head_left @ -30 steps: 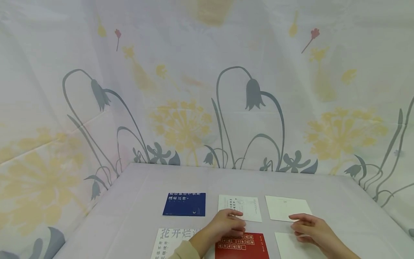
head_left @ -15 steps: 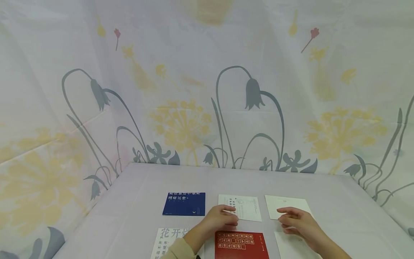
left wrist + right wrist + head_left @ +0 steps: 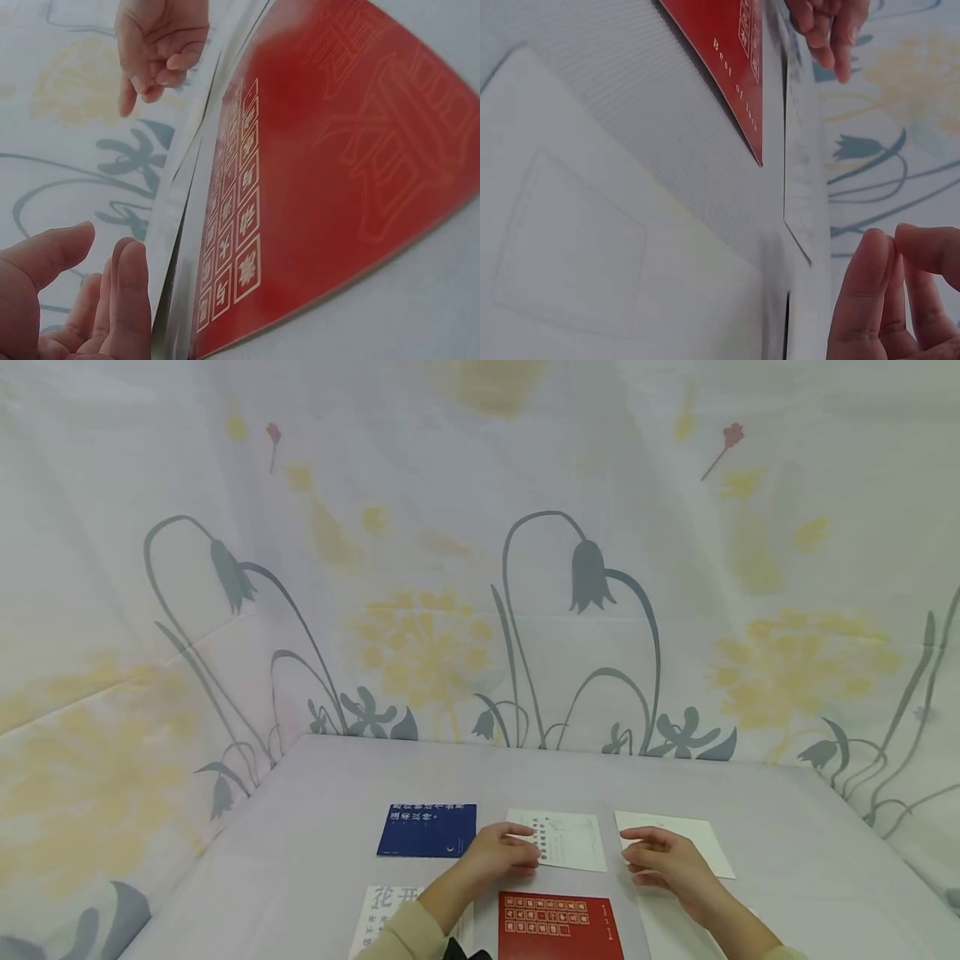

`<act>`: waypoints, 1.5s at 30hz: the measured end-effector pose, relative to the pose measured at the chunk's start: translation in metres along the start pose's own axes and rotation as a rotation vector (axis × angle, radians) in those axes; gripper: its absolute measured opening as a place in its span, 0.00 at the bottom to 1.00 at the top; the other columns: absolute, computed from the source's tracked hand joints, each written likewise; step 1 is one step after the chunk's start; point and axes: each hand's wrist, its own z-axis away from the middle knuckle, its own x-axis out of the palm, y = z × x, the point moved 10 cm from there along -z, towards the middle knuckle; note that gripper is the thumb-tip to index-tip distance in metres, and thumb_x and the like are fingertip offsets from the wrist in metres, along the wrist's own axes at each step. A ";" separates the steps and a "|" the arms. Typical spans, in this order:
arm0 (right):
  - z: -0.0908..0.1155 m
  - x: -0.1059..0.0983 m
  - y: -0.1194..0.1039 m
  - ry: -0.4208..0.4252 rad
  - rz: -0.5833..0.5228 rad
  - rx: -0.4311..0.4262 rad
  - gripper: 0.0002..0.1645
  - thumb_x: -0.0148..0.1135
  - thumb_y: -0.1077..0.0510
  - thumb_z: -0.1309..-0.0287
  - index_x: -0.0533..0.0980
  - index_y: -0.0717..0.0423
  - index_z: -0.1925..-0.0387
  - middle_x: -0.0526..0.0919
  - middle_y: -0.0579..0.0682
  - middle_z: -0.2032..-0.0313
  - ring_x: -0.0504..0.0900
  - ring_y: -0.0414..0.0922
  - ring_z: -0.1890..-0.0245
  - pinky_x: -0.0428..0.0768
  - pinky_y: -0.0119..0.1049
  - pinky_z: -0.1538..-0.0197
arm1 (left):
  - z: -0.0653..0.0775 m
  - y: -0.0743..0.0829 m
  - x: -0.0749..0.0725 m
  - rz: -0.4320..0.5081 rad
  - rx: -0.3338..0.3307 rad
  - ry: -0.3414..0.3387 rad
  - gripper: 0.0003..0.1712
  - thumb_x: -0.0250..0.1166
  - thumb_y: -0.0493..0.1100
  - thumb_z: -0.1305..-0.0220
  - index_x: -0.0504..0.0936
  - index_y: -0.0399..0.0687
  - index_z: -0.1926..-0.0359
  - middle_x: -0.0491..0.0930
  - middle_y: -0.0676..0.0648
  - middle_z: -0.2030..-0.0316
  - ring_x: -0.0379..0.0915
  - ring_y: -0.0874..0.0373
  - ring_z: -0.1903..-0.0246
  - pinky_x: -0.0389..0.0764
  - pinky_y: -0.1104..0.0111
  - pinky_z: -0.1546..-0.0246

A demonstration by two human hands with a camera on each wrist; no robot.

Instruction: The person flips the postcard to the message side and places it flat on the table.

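Note:
My left hand (image 3: 495,858) hovers at the left side of a white card with grey printing (image 3: 577,842), its fingers loosely curled. Across from it, my right hand (image 3: 667,864) hangs at the left edge of a cream card (image 3: 707,843), partly hiding it and a second cream card (image 3: 663,933) below. Between the forearms lies a red card (image 3: 558,931) with boxed gold characters, large in the left wrist view. Neither hand holds anything. In the right wrist view the thumb and fingers of my right hand (image 3: 900,292) come close together with nothing visible between them.
A dark blue card (image 3: 427,831) lies at the back left of the pale table (image 3: 322,827). In front of it is a white card with large grey characters (image 3: 369,920), partly covered by my left sleeve (image 3: 408,931). A flower-printed curtain (image 3: 450,568) rises behind the table.
Both hands have moved back and to the left, away from the red card and the front cream card, uncovering more of the red card. The cards have stayed in place.

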 end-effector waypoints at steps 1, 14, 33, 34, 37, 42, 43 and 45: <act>-0.001 0.000 -0.001 0.008 -0.001 -0.003 0.26 0.60 0.63 0.43 0.67 0.75 0.46 0.79 0.50 0.68 0.79 0.46 0.68 0.82 0.38 0.62 | 0.000 0.001 -0.001 0.002 0.007 0.002 0.22 0.64 0.31 0.44 0.72 0.29 0.48 0.80 0.44 0.68 0.80 0.53 0.68 0.82 0.65 0.66; -0.020 0.010 -0.003 0.112 -0.011 -0.015 0.22 0.58 0.66 0.43 0.70 0.74 0.48 0.79 0.53 0.68 0.79 0.44 0.67 0.82 0.38 0.62 | -0.008 0.011 -0.032 -0.023 0.047 0.045 0.26 0.64 0.33 0.42 0.69 0.28 0.44 0.80 0.43 0.64 0.80 0.52 0.66 0.82 0.64 0.64; -0.034 0.008 -0.005 0.177 0.060 0.020 0.22 0.60 0.65 0.43 0.70 0.73 0.48 0.80 0.56 0.63 0.80 0.46 0.65 0.82 0.41 0.61 | -0.020 0.006 -0.065 -0.063 0.002 0.109 0.27 0.63 0.34 0.40 0.67 0.26 0.41 0.77 0.38 0.58 0.78 0.49 0.59 0.80 0.63 0.59; -0.034 0.008 -0.005 0.178 0.066 0.022 0.22 0.60 0.65 0.43 0.70 0.73 0.48 0.80 0.57 0.62 0.80 0.47 0.65 0.82 0.41 0.61 | -0.021 0.005 -0.066 -0.062 -0.004 0.111 0.27 0.63 0.33 0.40 0.67 0.26 0.41 0.77 0.38 0.58 0.78 0.50 0.59 0.80 0.63 0.59; -0.035 0.007 -0.004 0.185 0.085 0.032 0.22 0.60 0.64 0.43 0.71 0.72 0.48 0.80 0.57 0.62 0.81 0.47 0.65 0.82 0.41 0.61 | -0.022 0.003 -0.066 -0.065 -0.018 0.117 0.28 0.63 0.33 0.40 0.67 0.27 0.41 0.77 0.39 0.59 0.78 0.51 0.60 0.80 0.64 0.59; -0.038 0.006 -0.003 0.179 0.102 0.030 0.23 0.60 0.65 0.44 0.71 0.72 0.48 0.80 0.58 0.61 0.81 0.47 0.66 0.82 0.40 0.62 | -0.023 0.004 -0.065 -0.078 -0.009 0.105 0.28 0.63 0.31 0.42 0.67 0.27 0.41 0.77 0.36 0.56 0.78 0.49 0.59 0.81 0.64 0.60; -0.039 0.006 -0.003 0.175 0.112 0.025 0.23 0.60 0.65 0.46 0.71 0.72 0.48 0.80 0.58 0.61 0.80 0.46 0.66 0.82 0.40 0.62 | -0.023 0.006 -0.064 -0.098 0.003 0.098 0.29 0.64 0.31 0.43 0.67 0.27 0.41 0.77 0.36 0.55 0.78 0.49 0.59 0.81 0.64 0.61; -0.041 0.007 -0.004 0.162 0.154 0.003 0.23 0.62 0.66 0.48 0.72 0.70 0.49 0.79 0.58 0.59 0.79 0.47 0.65 0.82 0.39 0.62 | -0.023 0.009 -0.061 -0.139 0.031 0.077 0.30 0.65 0.30 0.46 0.68 0.28 0.41 0.76 0.35 0.53 0.77 0.47 0.58 0.81 0.63 0.61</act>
